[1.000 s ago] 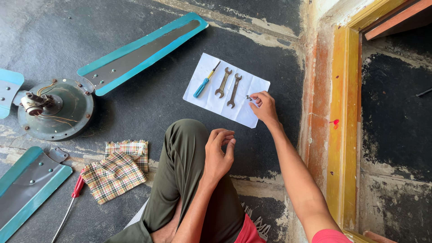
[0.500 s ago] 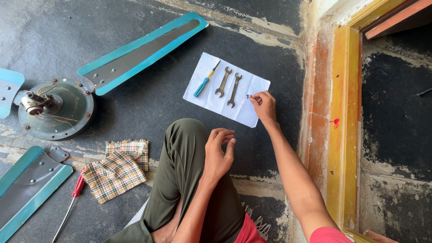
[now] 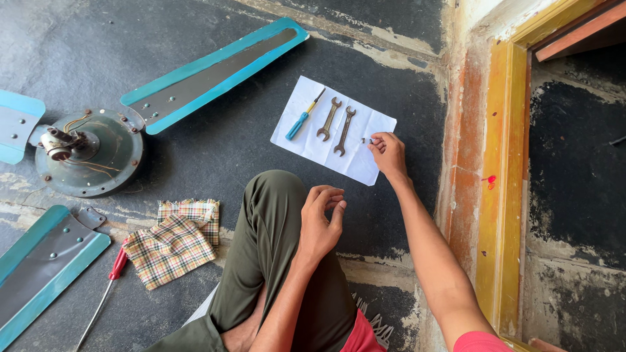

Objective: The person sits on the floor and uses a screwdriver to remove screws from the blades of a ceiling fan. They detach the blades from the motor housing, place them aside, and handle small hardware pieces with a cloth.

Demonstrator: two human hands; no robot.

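Observation:
My right hand reaches out to the right edge of a white paper sheet on the floor. Its fingertips pinch a small dark metal part just above the paper. On the sheet lie a blue-handled screwdriver and two rusty open-ended spanners, side by side. My left hand rests on my bent knee in olive trousers, fingers loosely curled and apart, holding nothing.
A ceiling fan motor with teal blades lies on the dark floor at left. A checked cloth and a red-handled screwdriver lie near my knee. A yellow door frame stands at right.

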